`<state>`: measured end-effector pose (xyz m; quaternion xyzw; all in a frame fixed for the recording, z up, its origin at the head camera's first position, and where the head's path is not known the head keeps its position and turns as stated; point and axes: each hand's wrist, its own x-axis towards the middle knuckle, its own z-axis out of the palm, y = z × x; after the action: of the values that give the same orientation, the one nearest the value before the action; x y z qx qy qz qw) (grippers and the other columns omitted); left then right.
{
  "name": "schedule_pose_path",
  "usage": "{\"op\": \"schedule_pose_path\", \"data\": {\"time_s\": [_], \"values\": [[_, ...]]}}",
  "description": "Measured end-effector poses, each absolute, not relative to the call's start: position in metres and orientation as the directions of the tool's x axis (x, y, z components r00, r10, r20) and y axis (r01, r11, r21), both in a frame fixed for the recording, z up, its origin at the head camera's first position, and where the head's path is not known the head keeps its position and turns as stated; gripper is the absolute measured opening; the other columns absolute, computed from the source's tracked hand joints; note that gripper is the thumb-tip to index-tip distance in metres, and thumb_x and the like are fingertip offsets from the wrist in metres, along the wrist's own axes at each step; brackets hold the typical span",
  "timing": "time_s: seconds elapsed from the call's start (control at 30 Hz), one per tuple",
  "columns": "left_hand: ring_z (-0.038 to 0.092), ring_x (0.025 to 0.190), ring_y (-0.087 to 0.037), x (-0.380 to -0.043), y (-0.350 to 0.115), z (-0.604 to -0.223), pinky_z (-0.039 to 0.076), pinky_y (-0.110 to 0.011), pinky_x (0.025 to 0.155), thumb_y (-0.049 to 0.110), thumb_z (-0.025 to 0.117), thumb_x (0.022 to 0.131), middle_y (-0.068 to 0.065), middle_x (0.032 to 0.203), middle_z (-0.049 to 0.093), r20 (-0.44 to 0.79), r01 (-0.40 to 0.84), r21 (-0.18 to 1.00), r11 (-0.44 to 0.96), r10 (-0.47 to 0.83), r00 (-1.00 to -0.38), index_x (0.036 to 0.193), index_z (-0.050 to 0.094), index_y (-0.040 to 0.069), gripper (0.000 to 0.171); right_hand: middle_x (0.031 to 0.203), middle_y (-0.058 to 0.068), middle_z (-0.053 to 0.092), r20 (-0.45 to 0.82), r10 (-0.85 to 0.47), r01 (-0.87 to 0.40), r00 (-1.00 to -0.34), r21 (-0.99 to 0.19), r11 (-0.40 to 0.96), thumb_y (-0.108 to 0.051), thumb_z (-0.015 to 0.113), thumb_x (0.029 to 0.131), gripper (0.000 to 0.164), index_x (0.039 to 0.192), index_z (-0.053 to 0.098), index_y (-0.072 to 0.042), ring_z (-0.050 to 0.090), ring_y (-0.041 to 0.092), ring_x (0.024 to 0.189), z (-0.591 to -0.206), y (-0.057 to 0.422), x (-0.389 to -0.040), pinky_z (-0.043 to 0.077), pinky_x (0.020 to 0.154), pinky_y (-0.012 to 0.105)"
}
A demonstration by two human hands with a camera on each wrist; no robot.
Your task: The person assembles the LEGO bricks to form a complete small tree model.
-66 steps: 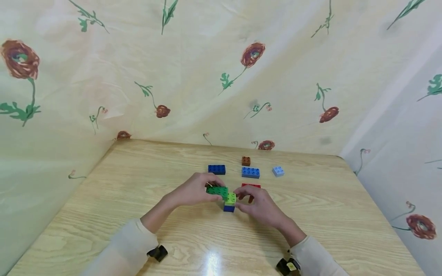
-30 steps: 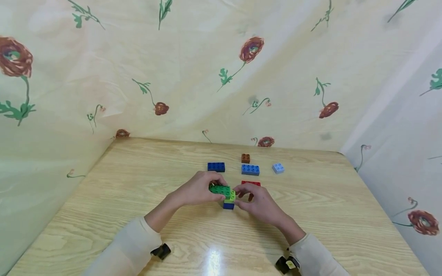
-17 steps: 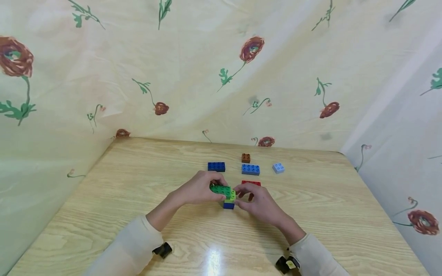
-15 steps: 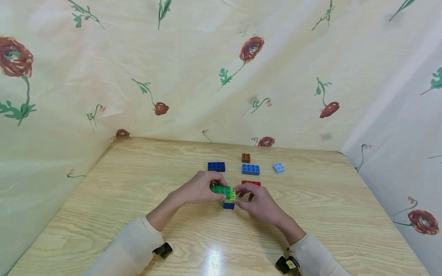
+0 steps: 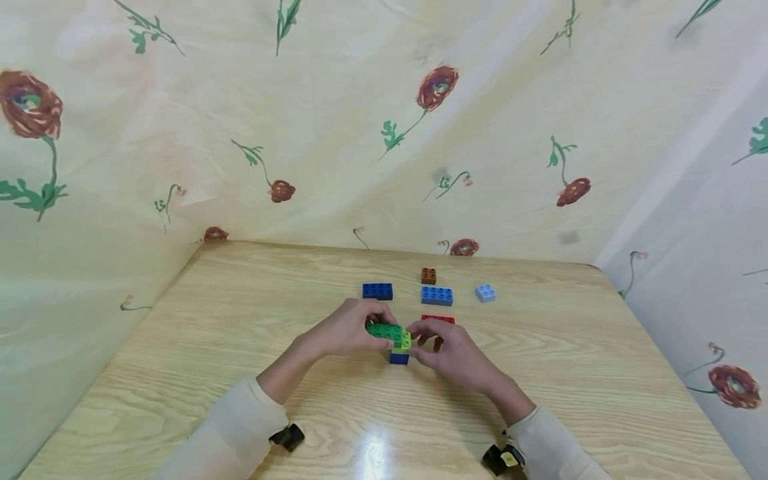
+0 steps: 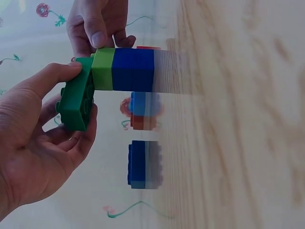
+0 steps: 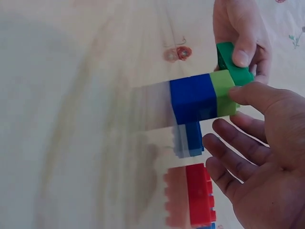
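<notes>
My left hand (image 5: 351, 330) pinches a long green building brick (image 5: 385, 333) between thumb and fingers. One end of this brick lies over part of a lime green brick (image 5: 406, 339); the rest juts out to the left. In the left wrist view, the lime brick tops a dark blue block (image 6: 133, 69) standing on the table. Whether the green brick is pressed fully down, I cannot tell. My right hand (image 5: 453, 357) steadies the lime brick from the right, thumb and index finger at its sides, the other fingers loosely bent, as the right wrist view shows.
Beyond the hands, on the wooden table (image 5: 288, 280), lie a red brick (image 5: 438, 319) partly hidden by the right hand, a dark blue brick (image 5: 377, 291), a mid-blue brick (image 5: 437, 295), a brown brick (image 5: 429, 275) and a light blue brick (image 5: 485, 293). Flowered cloth (image 5: 336, 133) hangs behind.
Since the earliest frame, my left hand has shifted slightly right, bringing the green brick's end over the lime brick. My right hand has kept its place. Over the last half second the hands barely move.
</notes>
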<state>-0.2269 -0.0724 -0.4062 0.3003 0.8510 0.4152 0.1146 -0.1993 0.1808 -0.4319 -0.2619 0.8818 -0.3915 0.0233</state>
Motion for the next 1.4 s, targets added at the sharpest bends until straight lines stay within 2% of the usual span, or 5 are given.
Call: {"op": "schedule_pose_path", "data": {"time_s": [0.3,0.67,0.97,1.13,1.4], "values": [[0.063,0.094,-0.01,-0.226,-0.074,-0.404,0.055,-0.028,0.084,0.022,0.083,0.087,0.002,0.105,0.071,0.046,0.423,0.757,0.497,0.606,-0.794,0.109,0.073,0.017,0.024,0.115,0.009,0.074,0.205,-0.465,-0.466,-0.861,-0.684,0.561,-0.015,0.077,0.093,0.03,0.122,0.071,-0.008,0.066,0.019,0.097,-0.42,0.195,-0.21,0.056,0.08,0.029],[0.062,0.096,-0.011,-0.229,-0.073,-0.407,0.054,-0.029,0.085,0.023,0.083,0.088,0.001,0.107,0.071,0.05,0.424,0.768,0.48,0.616,-0.786,0.111,0.073,0.017,0.025,0.122,0.006,0.073,0.164,-0.41,-0.41,-0.897,-0.654,0.636,-0.017,0.075,0.095,0.031,0.125,0.07,-0.009,0.061,0.023,0.109,-0.426,0.217,-0.238,0.053,0.089,0.041],[0.062,0.096,-0.011,-0.228,-0.074,-0.406,0.054,-0.029,0.085,0.022,0.082,0.088,0.002,0.106,0.071,0.046,0.421,0.766,0.485,0.612,-0.789,0.11,0.073,0.017,0.024,0.118,0.009,0.072,0.076,-0.399,-0.345,-0.914,-0.664,0.663,-0.018,0.075,0.095,0.031,0.123,0.071,-0.007,0.062,0.024,0.105,-0.441,0.233,-0.256,0.053,0.084,0.028],[0.062,0.095,-0.011,-0.229,-0.074,-0.406,0.054,-0.029,0.084,0.022,0.082,0.088,0.002,0.106,0.071,0.049,0.428,0.765,0.482,0.619,-0.783,0.11,0.073,0.017,0.024,0.12,0.008,0.07,0.001,-0.4,-0.296,-0.916,-0.673,0.678,-0.022,0.077,0.094,0.035,0.126,0.07,-0.011,0.06,0.023,0.105,-0.447,0.236,-0.258,0.054,0.088,0.03],[0.063,0.094,-0.011,-0.229,-0.074,-0.405,0.054,-0.028,0.084,0.02,0.082,0.088,0.001,0.104,0.071,0.05,0.428,0.766,0.48,0.619,-0.784,0.109,0.073,0.016,0.024,0.117,0.008,0.068,-0.025,-0.386,-0.275,-0.922,-0.66,0.699,-0.022,0.078,0.093,0.034,0.125,0.07,-0.012,0.057,0.023,0.101,-0.448,0.235,-0.258,0.051,0.085,0.031]]}}
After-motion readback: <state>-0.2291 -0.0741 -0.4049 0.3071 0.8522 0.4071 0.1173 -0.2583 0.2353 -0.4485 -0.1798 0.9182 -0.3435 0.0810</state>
